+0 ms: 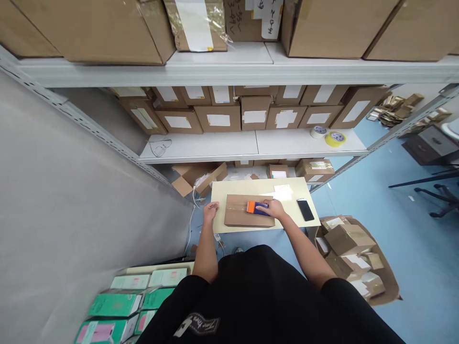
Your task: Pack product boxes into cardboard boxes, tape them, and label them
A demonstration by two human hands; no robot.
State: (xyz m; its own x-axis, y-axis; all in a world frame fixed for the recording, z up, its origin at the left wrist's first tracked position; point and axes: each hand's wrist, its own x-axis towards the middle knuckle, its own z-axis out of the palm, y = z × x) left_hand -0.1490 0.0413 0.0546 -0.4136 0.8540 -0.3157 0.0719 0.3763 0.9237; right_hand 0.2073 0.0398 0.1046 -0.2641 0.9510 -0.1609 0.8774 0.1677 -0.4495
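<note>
A closed brown cardboard box lies flat on the pale yellow table, with a strip of tape along its top. My right hand grips a small orange-and-dark-blue block-shaped object over the box's top; its exact kind does not show. To the left of the box, at the table's left edge, is my left hand, apart from the box. Its fingers are curled together, and whatever they may hold is too small to make out. Behind the box lie white paper slips.
A black phone lies at the table's right. Shelves of cartons rise behind, holding tape rolls and glasses. An opened carton is at back left. A big carton full of parcels stands right; green boxes are lower left.
</note>
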